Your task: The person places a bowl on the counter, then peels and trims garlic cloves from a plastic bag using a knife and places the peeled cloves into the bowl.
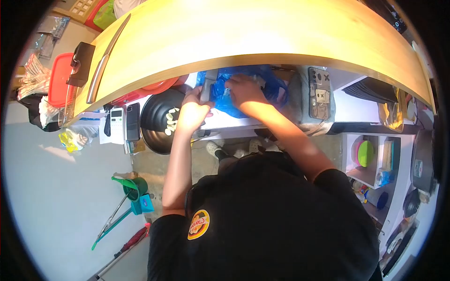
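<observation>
My left hand (193, 108) is closed at the left side of a blue plastic bag (274, 89), beside a narrow grey object (206, 89) whose kind I cannot make out. What its fingers grip is partly hidden. My right hand (246, 93) reaches into the bag's folds, with its fingers curled on the crumpled blue plastic. To the left of my left forearm is a round black pan or bowl (152, 119) holding several pale, clove-like pieces (171, 122).
A wooden counter (243, 33) overhangs the work shelf, with a knife (101, 70) near its left end. Left of the bowl lie a phone (133, 122) and a calculator (117, 124). A patterned phone case (319, 93) sits right of the bag. A green bin (136, 187) stands on the floor.
</observation>
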The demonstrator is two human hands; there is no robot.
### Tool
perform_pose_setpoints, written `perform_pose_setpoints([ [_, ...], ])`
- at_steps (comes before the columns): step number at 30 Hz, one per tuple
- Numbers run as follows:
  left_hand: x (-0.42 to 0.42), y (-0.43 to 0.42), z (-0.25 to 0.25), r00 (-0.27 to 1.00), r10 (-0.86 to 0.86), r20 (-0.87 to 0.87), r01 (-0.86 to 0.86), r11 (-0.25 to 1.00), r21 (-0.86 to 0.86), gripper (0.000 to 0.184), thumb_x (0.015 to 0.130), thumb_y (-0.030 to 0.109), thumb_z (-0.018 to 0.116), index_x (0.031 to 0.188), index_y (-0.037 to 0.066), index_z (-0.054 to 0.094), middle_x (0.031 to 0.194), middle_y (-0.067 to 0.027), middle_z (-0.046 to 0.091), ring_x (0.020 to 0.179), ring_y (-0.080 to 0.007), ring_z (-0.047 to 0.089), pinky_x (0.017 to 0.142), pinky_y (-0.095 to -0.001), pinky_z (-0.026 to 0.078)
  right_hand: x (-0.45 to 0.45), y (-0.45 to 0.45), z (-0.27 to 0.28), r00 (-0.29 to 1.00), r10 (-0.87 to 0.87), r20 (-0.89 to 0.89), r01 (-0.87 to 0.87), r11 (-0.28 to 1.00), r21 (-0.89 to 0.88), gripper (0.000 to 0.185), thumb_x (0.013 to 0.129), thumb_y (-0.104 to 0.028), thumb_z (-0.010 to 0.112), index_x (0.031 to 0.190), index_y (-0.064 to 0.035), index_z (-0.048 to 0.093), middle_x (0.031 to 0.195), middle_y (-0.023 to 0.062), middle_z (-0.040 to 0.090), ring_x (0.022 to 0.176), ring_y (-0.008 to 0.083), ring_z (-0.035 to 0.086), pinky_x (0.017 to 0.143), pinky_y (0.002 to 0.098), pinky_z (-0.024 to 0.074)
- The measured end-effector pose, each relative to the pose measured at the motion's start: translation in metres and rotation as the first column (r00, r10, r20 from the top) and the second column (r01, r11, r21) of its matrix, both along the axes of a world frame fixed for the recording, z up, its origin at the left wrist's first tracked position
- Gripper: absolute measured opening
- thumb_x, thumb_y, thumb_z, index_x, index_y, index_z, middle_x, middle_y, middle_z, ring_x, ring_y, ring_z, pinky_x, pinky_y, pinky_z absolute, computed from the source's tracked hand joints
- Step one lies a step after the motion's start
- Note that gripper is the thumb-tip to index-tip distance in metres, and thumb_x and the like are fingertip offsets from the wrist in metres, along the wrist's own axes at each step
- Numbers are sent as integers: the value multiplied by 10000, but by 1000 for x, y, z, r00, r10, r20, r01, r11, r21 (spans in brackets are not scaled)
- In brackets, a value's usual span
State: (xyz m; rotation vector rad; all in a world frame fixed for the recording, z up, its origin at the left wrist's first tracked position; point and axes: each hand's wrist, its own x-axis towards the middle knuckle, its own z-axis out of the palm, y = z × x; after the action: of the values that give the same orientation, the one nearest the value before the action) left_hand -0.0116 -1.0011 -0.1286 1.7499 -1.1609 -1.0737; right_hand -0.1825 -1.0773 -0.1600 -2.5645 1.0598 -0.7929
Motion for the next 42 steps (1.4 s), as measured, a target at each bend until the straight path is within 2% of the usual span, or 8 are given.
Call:
perform_pose_setpoints([
  [5, -6, 13, 10, 998, -35, 47, 38, 998, -52, 389, 736, 16, 629, 1097, -45, 499, 862, -102, 598, 693, -154, 609, 588, -247, 521, -4, -19, -7, 987, -145, -65, 142, 989, -48, 282, 674, -81, 604, 955, -64, 627, 1150, 154, 495, 1175, 327, 392, 947, 446, 363],
  [12, -41, -9, -2, 953, 25, -303, -39, 998, -40, 393, 727, 40, 608, 1081, -26, 450, 889, -101, 614, 721, -161, 616, 604, -269, 522, -23, 18, 7, 932, 116, -343, -158, 982, -99, 363, 629, -101, 606, 977, 3, 604, 1134, 176, 506, 1179, 348, 386, 968, 415, 346],
  [16, -39, -14, -26, 958, -75, 277, 78, 997, 0, 395, 723, 63, 618, 1077, 9, 453, 769, -135, 615, 618, -192, 617, 546, -287, 485, -40, 65, 9, 980, 193, -53, -182, 970, 163, 213, 661, -67, 591, 862, -2, 617, 927, 156, 588, 941, 324, 549, 861, 388, 430],
  [20, -32, 7, -24, 932, -58, 357, 60, 998, 5, 402, 729, 72, 618, 1089, 23, 446, 700, -136, 606, 566, -189, 605, 519, -306, 468, -61, 68, 0, 990, 36, 135, -53, 991, 126, 243, 712, -45, 567, 951, -39, 607, 919, 152, 590, 882, 301, 553, 743, 388, 466],
  [28, -40, -5, -25, 999, -3, -46, 5, 999, 31, 375, 767, 24, 586, 1093, 26, 400, 817, -89, 613, 621, -149, 603, 526, -269, 500, -32, 11, -6, 984, 8, -178, 10, 995, 103, 193, 705, -163, 607, 876, -73, 624, 994, 120, 568, 941, 306, 518, 842, 424, 409],
  [33, -39, -5, -24, 956, -54, 288, 61, 998, -15, 433, 727, 59, 623, 1091, 32, 391, 657, -132, 586, 529, -197, 582, 464, -314, 439, -17, 16, -15, 991, -124, -54, 120, 991, -60, 239, 683, -166, 618, 909, -88, 633, 997, 107, 557, 999, 328, 484, 828, 465, 407],
  [36, -31, 3, -7, 962, -31, 270, 19, 999, 50, 383, 722, 77, 551, 1073, 14, 412, 850, -260, 601, 839, -396, 599, 703, -429, 464, -28, 10, -19, 976, -218, 15, 218, 976, -14, 252, 671, -151, 618, 908, -66, 620, 952, 126, 556, 956, 331, 499, 818, 440, 415],
  [42, -30, 4, -6, 989, -8, 146, 25, 993, -117, 352, 722, 94, 572, 1045, 19, 455, 789, -182, 612, 737, -307, 621, 642, -371, 472, -29, 7, -2, 1000, -20, -3, 21, 996, 85, 218, 678, -129, 603, 880, -47, 614, 944, 140, 564, 923, 339, 521, 798, 419, 440],
])
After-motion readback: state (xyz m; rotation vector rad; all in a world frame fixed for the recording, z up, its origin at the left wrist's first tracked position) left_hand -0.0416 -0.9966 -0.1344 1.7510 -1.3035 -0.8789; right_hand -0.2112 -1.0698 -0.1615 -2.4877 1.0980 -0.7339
